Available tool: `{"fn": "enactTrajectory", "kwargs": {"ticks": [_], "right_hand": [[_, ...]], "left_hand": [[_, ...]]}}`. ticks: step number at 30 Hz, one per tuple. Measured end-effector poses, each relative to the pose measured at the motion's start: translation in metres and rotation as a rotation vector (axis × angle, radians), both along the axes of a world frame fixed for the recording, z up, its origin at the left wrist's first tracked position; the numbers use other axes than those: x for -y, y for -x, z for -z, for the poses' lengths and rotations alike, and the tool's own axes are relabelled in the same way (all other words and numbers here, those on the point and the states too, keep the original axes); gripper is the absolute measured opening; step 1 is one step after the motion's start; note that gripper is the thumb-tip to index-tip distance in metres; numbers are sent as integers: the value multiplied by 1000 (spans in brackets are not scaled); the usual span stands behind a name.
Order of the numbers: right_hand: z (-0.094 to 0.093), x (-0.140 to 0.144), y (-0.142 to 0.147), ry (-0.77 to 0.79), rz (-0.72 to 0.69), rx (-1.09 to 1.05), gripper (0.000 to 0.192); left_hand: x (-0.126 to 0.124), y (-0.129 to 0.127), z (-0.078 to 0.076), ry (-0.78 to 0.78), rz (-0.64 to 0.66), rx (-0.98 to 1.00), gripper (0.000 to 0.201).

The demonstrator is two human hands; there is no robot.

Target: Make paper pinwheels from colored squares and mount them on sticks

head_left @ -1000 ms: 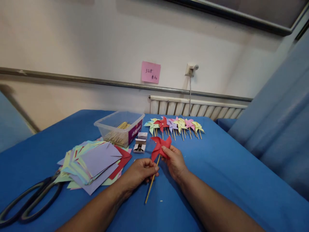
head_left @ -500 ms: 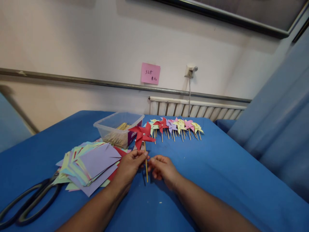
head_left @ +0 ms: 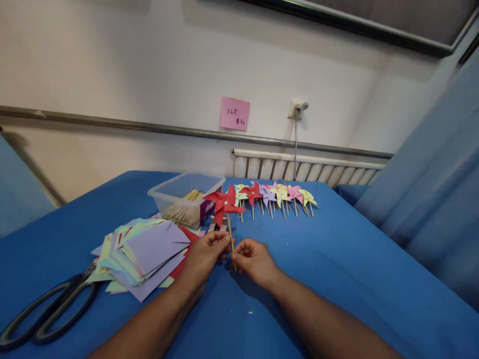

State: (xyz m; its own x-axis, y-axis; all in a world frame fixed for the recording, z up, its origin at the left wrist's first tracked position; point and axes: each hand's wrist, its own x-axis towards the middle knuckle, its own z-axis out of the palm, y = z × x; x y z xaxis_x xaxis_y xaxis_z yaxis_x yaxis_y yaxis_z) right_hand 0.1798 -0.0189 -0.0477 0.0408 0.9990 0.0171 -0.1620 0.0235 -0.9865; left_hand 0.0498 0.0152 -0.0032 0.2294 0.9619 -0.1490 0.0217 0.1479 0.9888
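Black-handled scissors [head_left: 45, 319]: handle loops run off the left edge; blades hidden under the stack of coloured paper squares [head_left: 144, 252].
Small white box [head_left: 216, 227]: mostly hidden behind the left hand [head_left: 204, 257] and the red paper pinwheel [head_left: 223, 203]; contents cannot be told.
Thin wooden stick [head_left: 231, 237]: lower part covered where both grips pinch it.
Pink sticky note [head_left: 234, 113]: writing too small to read.
Forearms: cut off by the bottom edge.
Clear plastic tub [head_left: 186, 197]: label text unreadable.

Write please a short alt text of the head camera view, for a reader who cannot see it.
Two bare hands hold a red paper pinwheel upright by its wooden stick, left hand and right hand both pinching it above a blue table. Behind lies a row of finished pinwheels; to the left, coloured paper squares, scissors and a plastic box of sticks.
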Motion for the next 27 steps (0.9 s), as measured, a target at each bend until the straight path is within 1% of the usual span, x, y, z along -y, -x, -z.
{"fn": "enactTrajectory", "kwargs": {"ticks": [2,5,8,13,19,22,27], "right_hand": [[0,-6,-7,23,89,60,23],[3,-18,-18,96,230,211,19],[7,-33,-28,128,291,282,16],[14,-53,-37,162,338,427,13],[15,-69,-42,173,400,627,9],[15,-73,-44,174,400,698,10],[14,-76,-46,162,376,806,13]], "left_hand": [[0,0,2,17,11,-4,36],[2,-2,3,41,10,-1,34],[4,-4,4,51,18,-11,30],[3,-6,7,54,45,-35,25],[0,-6,13,32,83,-54,21],[1,-6,14,20,94,-63,20],[3,-7,13,42,109,-89,16]]}}
